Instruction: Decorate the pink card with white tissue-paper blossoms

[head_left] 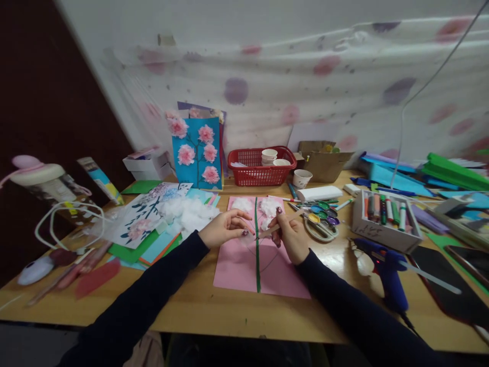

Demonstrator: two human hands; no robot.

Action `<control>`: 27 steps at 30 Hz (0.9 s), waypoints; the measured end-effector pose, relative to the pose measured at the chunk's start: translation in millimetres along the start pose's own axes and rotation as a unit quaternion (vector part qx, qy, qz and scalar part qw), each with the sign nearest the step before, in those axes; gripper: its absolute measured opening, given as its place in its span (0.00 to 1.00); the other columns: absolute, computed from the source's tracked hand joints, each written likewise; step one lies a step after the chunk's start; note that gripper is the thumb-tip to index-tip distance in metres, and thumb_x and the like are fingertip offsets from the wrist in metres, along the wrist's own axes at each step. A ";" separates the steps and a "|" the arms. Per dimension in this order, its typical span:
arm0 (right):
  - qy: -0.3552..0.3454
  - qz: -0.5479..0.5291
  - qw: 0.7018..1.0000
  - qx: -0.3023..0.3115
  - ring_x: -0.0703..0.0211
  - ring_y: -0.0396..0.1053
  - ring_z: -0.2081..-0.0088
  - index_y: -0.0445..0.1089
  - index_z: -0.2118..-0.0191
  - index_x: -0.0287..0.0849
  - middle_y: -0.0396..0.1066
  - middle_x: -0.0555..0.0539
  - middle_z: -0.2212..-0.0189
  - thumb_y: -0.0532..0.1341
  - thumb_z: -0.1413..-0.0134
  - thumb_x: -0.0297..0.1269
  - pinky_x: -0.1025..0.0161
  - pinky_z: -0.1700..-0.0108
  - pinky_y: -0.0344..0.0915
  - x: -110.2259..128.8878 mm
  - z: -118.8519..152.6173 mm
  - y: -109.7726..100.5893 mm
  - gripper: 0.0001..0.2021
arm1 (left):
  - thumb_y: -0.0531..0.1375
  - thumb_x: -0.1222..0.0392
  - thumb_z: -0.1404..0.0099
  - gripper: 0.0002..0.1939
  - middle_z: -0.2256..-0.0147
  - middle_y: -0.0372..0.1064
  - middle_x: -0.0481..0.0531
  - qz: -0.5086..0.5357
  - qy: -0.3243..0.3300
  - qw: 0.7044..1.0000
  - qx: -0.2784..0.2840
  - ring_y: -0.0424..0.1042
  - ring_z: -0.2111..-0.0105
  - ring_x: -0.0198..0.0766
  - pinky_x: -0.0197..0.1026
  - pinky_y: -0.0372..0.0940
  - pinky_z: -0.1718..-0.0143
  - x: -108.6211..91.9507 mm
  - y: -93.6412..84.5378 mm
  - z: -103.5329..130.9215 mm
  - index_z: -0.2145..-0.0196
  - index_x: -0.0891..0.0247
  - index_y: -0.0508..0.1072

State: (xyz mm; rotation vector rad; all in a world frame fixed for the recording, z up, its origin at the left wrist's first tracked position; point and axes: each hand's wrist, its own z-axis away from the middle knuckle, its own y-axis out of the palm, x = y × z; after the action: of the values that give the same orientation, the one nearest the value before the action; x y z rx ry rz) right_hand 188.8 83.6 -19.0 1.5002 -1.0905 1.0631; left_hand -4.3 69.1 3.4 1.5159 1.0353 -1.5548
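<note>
The right hand [291, 235] is pinched around a thin brown stick [280, 225], whose tip slants down-left toward the green strip [257, 244] that runs up the middle of the pink paper [240, 265]. The left hand [223, 228] lies just left of that strip, fingers curled together with the fingertips [244, 232] pressing on the pink sheet; it holds nothing I can make out. Both dark sleeves cross the near table edge [229, 326], and bare wood lies between that edge and the sheet's lower border.

To the right, a blue glue gun [385, 267] lies near the sheet's right edge with a strip of open wood between them. Just beyond the right hand sits a paint palette [321, 219], close to the sheet's upper right corner. Further right a box of markers [385, 216] stands near the glue gun. To the left, loose coloured papers [153, 239] and white cotton [189, 211] crowd up to the left hand, leaving little room there.

At the back, a red basket [262, 165] holding paper cups stands directly beyond the sheet's top edge, and a blue card with pink flowers [196, 150] leans upright beside it against the wall.
</note>
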 end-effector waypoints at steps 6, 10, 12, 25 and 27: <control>0.008 0.027 0.999 0.026 0.71 0.52 0.92 0.66 0.82 0.38 0.58 0.54 0.94 0.57 0.53 0.58 0.73 0.89 0.48 -0.6 3.0 3.3 0.25 | 0.68 0.65 0.54 0.25 0.71 0.72 0.50 0.031 0.000 0.998 -0.052 0.72 0.69 0.35 0.39 0.65 0.65 14.2 12.2 3.2 0.59 0.67 0.64; 0.019 0.046 0.997 0.052 0.70 0.53 0.92 0.66 0.82 0.38 0.57 0.54 0.95 0.56 0.52 0.58 0.72 0.89 0.49 -1.9 6.2 4.5 0.25 | 0.67 0.67 0.53 0.23 0.71 0.72 0.51 0.031 0.002 0.998 -0.051 0.72 0.69 0.35 0.40 0.65 0.64 20.4 16.1 4.6 0.59 0.67 0.64; 0.022 0.053 0.997 0.056 0.70 0.53 0.92 0.65 0.82 0.38 0.58 0.54 0.95 0.56 0.52 0.58 0.72 0.89 0.49 -2.2 7.6 4.9 0.25 | 0.66 0.68 0.54 0.23 0.70 0.72 0.51 0.035 -0.002 0.998 -0.045 0.73 0.69 0.36 0.40 0.65 0.64 23.8 17.7 4.8 0.59 0.67 0.65; 0.018 0.070 0.996 0.057 0.70 0.52 0.92 0.65 0.82 0.38 0.58 0.55 0.95 0.56 0.52 0.58 0.72 0.89 0.48 -5.3 6.8 3.8 0.25 | 0.66 0.67 0.53 0.23 0.71 0.72 0.50 0.078 -0.023 0.997 -0.003 0.72 0.71 0.34 0.36 0.64 0.71 27.9 19.8 6.6 0.58 0.66 0.64; 0.010 0.072 0.996 0.053 0.71 0.52 0.92 0.65 0.82 0.38 0.57 0.55 0.95 0.56 0.52 0.58 0.73 0.89 0.48 -5.1 6.8 4.2 0.25 | 0.66 0.64 0.51 0.23 0.70 0.72 0.51 0.098 -0.033 0.995 -0.004 0.72 0.72 0.33 0.36 0.64 0.70 25.1 19.2 7.6 0.58 0.66 0.64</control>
State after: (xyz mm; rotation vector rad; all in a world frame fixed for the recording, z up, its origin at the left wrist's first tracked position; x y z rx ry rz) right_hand 184.4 77.0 -24.1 1.5079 -1.1578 1.2497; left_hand 8.7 55.1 -22.9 1.5025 0.8293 -1.4510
